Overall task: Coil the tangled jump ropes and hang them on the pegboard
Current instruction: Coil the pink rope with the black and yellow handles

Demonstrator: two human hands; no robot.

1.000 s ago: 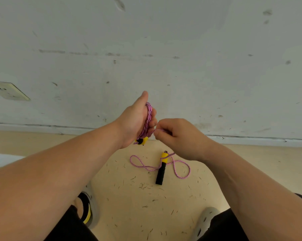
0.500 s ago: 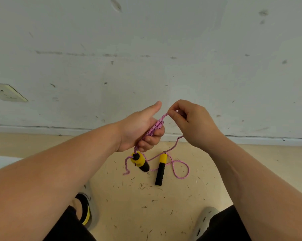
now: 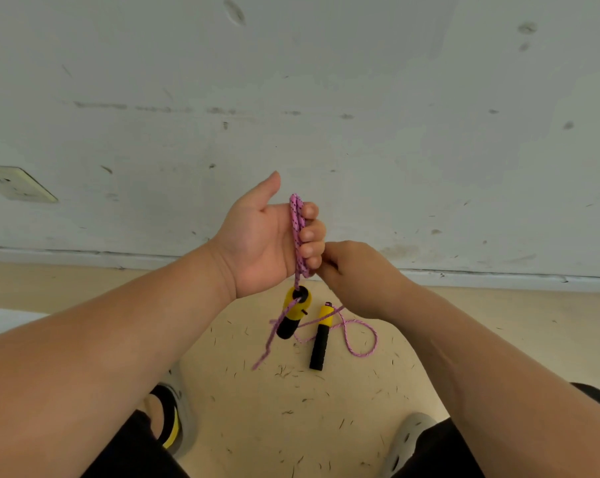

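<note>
coiling step, mid-way. left hand (image 3: pixel 267 236) palm up, thumb out, fingers curled over a few turns of pink rope (image 3: pixel 298 232) — one handle (image 3: pixel 293 317) dangles just below it. right hand (image 3: pixel 357 277) closed, likely pinching the strand; grip itself hidden. second handle (image 3: pixel 321 336) and a loose loop lie on the floor (image 3: pixel 326 426) near the wall. next: another wrap, gathering the slack. pegboard not in view.

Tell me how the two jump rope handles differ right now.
The hanging handle dangles in the air on pink rope below the left hand; the floor handle lies flat on the floor. The hanging handle points its end cap toward the camera; the floor handle shows its full length. Both are yellow and black.
</note>
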